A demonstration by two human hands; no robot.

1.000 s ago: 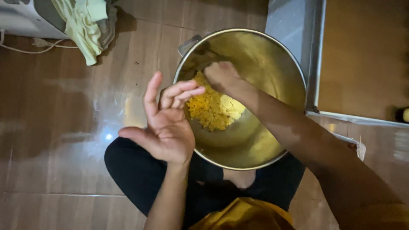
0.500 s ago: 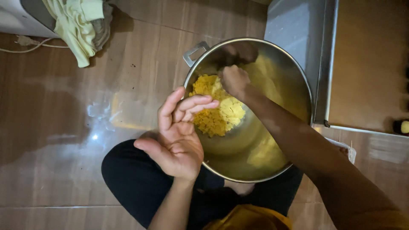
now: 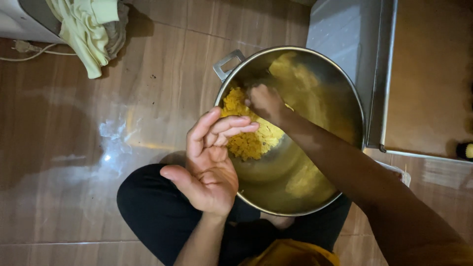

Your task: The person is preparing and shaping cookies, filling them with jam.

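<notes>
A large steel pot [image 3: 315, 162] with a side handle rests against my crossed legs on the floor. A mound of yellow crumbly dough [image 3: 249, 140] lies in its left half. My right hand [image 3: 266, 102] reaches down into the pot with its fingers curled into the dough. Over the pot's near left rim my left hand [image 3: 209, 162] hovers palm up, fingers bent and apart, holding nothing.
Glossy brown floor tiles [image 3: 88, 148] spread to the left. A pale yellow-green cloth [image 3: 91, 29] drapes over a white appliance at the top left, with a cord beside it. A metal-edged panel [image 3: 382, 74] and a brown board stand right of the pot.
The view has shifted, so the pot sits further right. My right hand has moved down onto the dough. The fingers of my left hand have curled in more.
</notes>
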